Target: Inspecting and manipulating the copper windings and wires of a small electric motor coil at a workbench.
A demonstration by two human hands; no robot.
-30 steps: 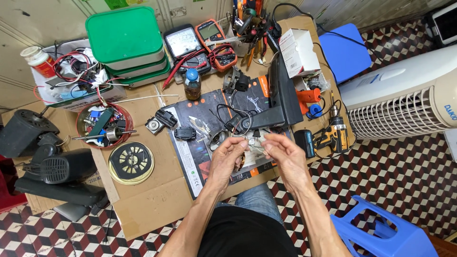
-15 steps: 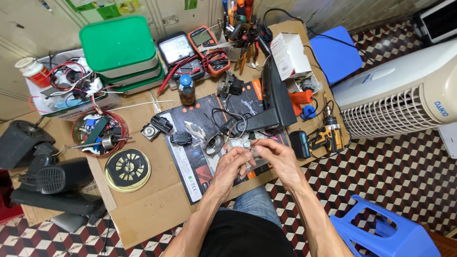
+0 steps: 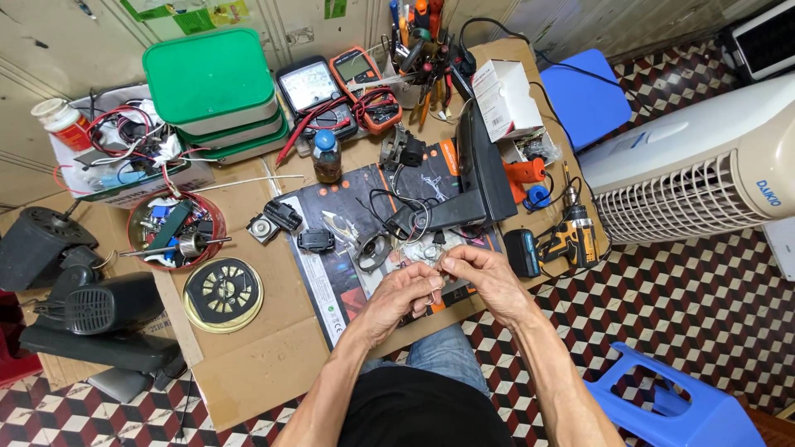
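A: What are the hands doing?

B: The left hand (image 3: 403,296) and the right hand (image 3: 487,277) meet over the near edge of the bench (image 3: 248,364). The fingers of both are pinched shut on a small clear packet (image 3: 431,258) of little parts, held just above the dark work mat (image 3: 331,277). What is inside it is too small to tell.

A: What lies right around them?

B: Just beyond the packet, a tangle of thin black wires (image 3: 397,211) runs across the mat to a long black housing (image 3: 484,178) lying on the mat's right part. Left of the hands sit a small round metal part (image 3: 373,251) and a small black block (image 3: 315,241), both on the mat. To the right, a black battery pack (image 3: 523,252) is just beside the right hand, and a yellow-and-black cordless drill (image 3: 571,240) lies near the bench's right edge.

A: Anything crowding the space?

B: The wires and the housing close off the far side of the hands. Farther back stand a brown bottle with a blue cap (image 3: 326,156), two multimeters (image 3: 335,91) with red leads, and a white cardboard box (image 3: 505,99). At the left are stacked green-lidded tubs (image 3: 211,83), a red round tray (image 3: 175,232) full of screws and tools, and a round yellow-rimmed grille (image 3: 222,294).

A: And off the bench?

B: A white fan heater (image 3: 696,174) lies on the tiled floor at the right, a blue plastic stool (image 3: 671,397) nearer the person, and black motor parts (image 3: 74,290) on the left.
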